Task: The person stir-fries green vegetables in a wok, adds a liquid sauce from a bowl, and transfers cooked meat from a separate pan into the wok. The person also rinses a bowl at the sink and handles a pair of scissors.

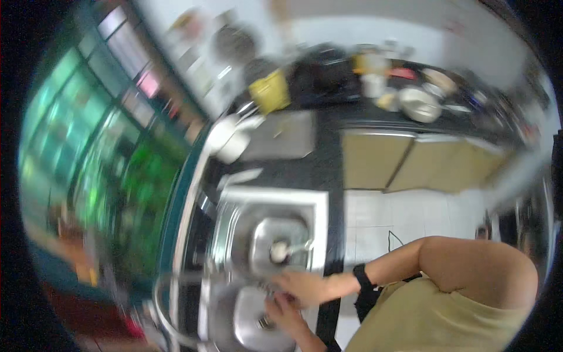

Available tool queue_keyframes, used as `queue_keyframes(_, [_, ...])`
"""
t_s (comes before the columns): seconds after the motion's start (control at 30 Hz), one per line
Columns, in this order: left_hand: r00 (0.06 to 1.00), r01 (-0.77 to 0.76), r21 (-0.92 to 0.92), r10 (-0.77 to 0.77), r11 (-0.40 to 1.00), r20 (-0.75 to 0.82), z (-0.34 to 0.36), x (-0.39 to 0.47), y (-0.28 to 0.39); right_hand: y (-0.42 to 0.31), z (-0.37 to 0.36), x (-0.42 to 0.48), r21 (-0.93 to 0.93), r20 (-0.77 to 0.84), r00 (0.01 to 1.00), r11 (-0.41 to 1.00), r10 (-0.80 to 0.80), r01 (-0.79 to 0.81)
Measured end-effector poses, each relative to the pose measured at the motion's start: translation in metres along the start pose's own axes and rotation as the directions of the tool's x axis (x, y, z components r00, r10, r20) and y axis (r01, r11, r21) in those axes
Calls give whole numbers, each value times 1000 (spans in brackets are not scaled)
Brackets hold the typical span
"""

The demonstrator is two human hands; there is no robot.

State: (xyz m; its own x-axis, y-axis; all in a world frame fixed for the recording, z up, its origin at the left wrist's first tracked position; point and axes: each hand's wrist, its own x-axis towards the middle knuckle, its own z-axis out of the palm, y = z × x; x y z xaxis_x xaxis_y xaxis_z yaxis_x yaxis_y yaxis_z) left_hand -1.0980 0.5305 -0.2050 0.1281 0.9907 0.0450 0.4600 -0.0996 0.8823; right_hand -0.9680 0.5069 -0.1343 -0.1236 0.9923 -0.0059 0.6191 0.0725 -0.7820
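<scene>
Over the lower bowl of a double steel sink, my right hand and my left hand meet with their fingers close together. A small dark red thing shows between them, too blurred to name, and my right hand partly covers it. The drain of the lower bowl lies beside my left hand. In the upper bowl, a white round-headed utensil with a pale handle rests over the drain area. A curved metal faucet stands on the window side.
On the black counter beyond the sink are a grey board, white containers and a yellow container. A pale bowl stands among blurred items on the far counter. Beige cabinet doors line the floor side; windows are at the left.
</scene>
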Motion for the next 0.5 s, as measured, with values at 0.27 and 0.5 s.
queue_keyframes(0.27, [888,-451,-63,455,890,64,106,-40,121,64,-62,-44,-101,-533,773,934,-343,344])
queue_keyframes(0.5, [791,-368,-298,465,881,398,218,-172,201,129,-143,-284,294,-668,726,954,161,58])
